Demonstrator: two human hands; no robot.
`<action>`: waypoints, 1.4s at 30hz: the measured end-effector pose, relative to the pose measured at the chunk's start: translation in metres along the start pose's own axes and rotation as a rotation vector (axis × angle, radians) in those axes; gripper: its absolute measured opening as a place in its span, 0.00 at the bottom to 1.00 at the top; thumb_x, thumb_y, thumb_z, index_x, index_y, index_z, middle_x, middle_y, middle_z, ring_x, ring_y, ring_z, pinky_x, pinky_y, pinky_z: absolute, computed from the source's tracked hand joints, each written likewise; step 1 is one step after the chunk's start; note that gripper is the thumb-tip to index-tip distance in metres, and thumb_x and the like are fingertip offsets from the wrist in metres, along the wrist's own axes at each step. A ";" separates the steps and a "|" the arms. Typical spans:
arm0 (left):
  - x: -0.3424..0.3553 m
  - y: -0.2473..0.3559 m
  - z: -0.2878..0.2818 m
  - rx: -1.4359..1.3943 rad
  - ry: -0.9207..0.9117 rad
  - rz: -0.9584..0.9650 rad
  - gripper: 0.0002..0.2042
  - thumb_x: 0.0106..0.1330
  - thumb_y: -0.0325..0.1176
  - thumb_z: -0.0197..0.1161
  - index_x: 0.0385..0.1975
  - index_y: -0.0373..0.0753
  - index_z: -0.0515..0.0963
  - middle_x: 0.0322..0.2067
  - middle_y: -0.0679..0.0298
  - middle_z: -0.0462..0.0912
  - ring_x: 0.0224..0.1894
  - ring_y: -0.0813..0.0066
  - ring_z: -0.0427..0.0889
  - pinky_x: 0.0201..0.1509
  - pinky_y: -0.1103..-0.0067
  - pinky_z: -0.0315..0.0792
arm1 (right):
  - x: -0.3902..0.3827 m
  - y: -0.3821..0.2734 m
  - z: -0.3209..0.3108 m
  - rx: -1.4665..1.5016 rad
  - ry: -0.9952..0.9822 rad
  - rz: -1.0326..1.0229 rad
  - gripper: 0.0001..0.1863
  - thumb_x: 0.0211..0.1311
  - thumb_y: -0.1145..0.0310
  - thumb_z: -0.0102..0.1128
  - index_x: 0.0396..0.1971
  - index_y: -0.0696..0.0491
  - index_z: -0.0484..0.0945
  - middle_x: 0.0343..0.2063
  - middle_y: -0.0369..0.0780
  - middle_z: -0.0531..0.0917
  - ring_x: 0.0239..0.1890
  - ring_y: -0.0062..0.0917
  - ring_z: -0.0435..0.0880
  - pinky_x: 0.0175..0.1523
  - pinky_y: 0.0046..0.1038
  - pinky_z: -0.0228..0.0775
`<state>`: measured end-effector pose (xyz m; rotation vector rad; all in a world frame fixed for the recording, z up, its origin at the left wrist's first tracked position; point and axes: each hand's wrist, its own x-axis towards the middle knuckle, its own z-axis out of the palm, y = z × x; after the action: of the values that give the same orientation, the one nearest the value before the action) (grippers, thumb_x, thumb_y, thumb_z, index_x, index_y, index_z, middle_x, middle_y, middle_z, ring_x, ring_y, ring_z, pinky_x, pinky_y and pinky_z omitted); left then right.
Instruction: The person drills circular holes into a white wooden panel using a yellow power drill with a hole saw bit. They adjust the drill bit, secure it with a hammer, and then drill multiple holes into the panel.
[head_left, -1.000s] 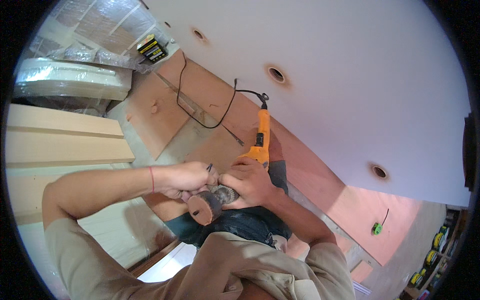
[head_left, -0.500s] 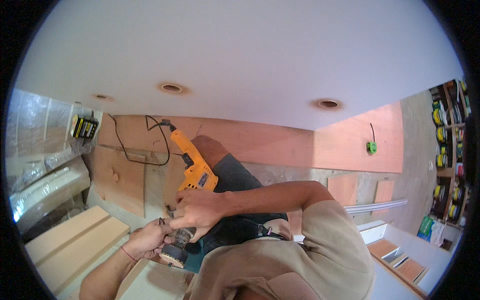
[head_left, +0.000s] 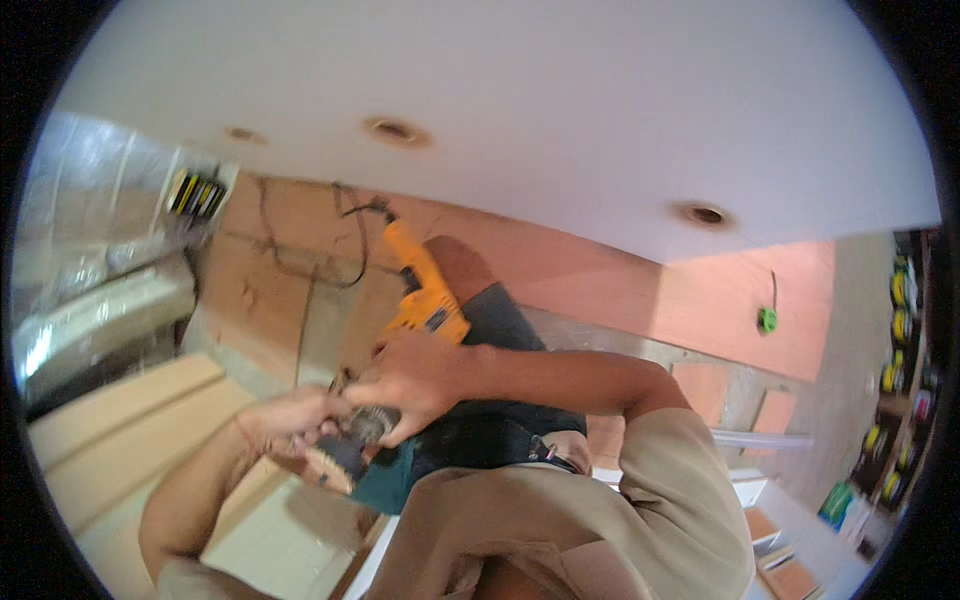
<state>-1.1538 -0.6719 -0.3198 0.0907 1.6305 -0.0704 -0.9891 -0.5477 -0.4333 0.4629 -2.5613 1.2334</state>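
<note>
A yellow corded power drill (head_left: 428,300) lies across my lap, its handle pointing away and its chuck (head_left: 374,424) toward me. Fitted at its front is a dark hole saw (head_left: 338,458) with a toothed rim. My right hand (head_left: 425,372) is wrapped round the front of the drill, just behind the chuck, thumb on the near side. My left hand (head_left: 290,418) is closed beside the chuck and hole saw, fingers bent against them. Motion blurs its fingertips, so what they pinch is unclear.
A large white panel (head_left: 520,110) with round holes fills the far side. Beyond the drill, its black cord (head_left: 350,280) loops over plywood (head_left: 600,275). A green tape measure (head_left: 767,319) lies right. Wooden boards (head_left: 130,400) are at left; shelves with yellow-black items (head_left: 900,330) stand far right.
My view has shifted and turned, so the panel and floor items sit differently in it. Both hands stay at the drill's front; the left forearm has swung outward to the left.
</note>
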 end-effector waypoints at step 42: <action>0.173 -0.003 -0.046 -0.864 0.777 1.316 0.31 0.79 0.57 0.52 0.68 0.36 0.69 0.59 0.62 0.79 0.56 0.72 0.77 0.59 0.76 0.71 | 0.019 0.098 0.043 0.201 0.373 0.813 0.23 0.75 0.54 0.58 0.56 0.59 0.75 0.43 0.43 0.84 0.47 0.32 0.82 0.54 0.38 0.76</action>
<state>-1.2100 -0.6678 -0.4898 0.5442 1.8956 1.8330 -1.0490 -0.5274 -0.5223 -0.7917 -2.3404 1.6202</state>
